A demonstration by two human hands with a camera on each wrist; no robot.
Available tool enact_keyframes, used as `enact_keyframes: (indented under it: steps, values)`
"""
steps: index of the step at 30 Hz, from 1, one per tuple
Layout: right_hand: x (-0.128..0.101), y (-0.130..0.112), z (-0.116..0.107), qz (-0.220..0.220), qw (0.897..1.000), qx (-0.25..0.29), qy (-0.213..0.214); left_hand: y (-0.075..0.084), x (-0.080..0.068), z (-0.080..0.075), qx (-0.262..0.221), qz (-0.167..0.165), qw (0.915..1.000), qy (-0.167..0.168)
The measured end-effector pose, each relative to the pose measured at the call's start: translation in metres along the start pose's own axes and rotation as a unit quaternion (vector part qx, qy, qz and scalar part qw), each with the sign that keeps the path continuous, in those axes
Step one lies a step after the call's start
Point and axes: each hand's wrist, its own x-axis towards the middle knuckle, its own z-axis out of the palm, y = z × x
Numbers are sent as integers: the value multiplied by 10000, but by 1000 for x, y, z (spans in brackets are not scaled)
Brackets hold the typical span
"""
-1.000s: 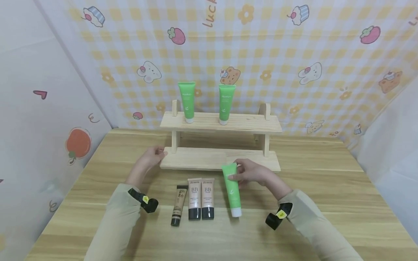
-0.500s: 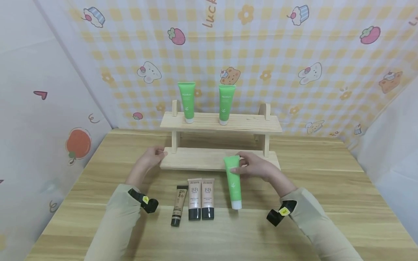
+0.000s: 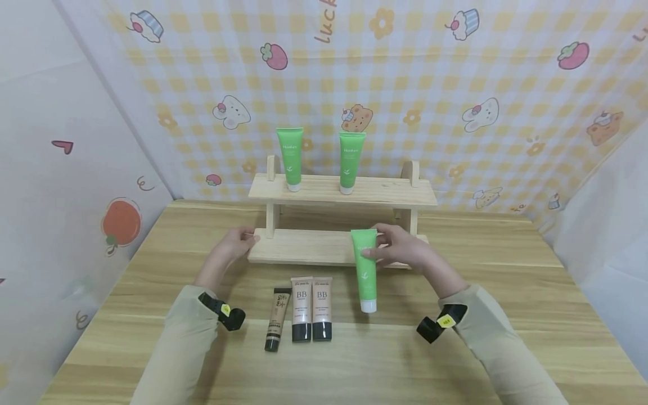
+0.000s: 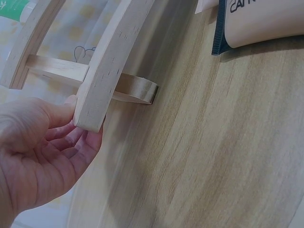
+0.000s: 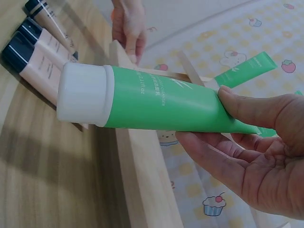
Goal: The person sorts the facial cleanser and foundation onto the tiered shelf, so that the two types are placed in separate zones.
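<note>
In the head view my right hand holds a green cleanser tube, white cap downward, in front of the lower board of a two-tier wooden shelf. The right wrist view has the thumb on one face of the tube and fingers on the other, clear of the table. My left hand grips the left end of the lower board; in the left wrist view the thumb lies on top and curled fingers are beneath the board. Two more green tubes, a left one and a right one, stand on the upper board.
On the wooden table before the shelf lie two pink BB cream tubes, a left one and a right one, side by side. A slim tan tube with a black cap lies left of them. A checked cloth hangs behind.
My right hand has lifted the green tube up and slightly right, toward the shelf, and the tube has become more upright. The left hand has stayed on the board.
</note>
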Motion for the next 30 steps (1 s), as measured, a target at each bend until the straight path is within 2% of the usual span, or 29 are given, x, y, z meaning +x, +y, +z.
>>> enact_keyframes:
  steps: [14, 30]
  values:
    - [-4, -15, -14, -143, 9997, -87, 183, 2, -2, 0, 38, 25, 10000, 26]
    - [-6, -16, -35, -395, 9983, -43, 423, 0, -1, -2, 221, 11, 9998, -10]
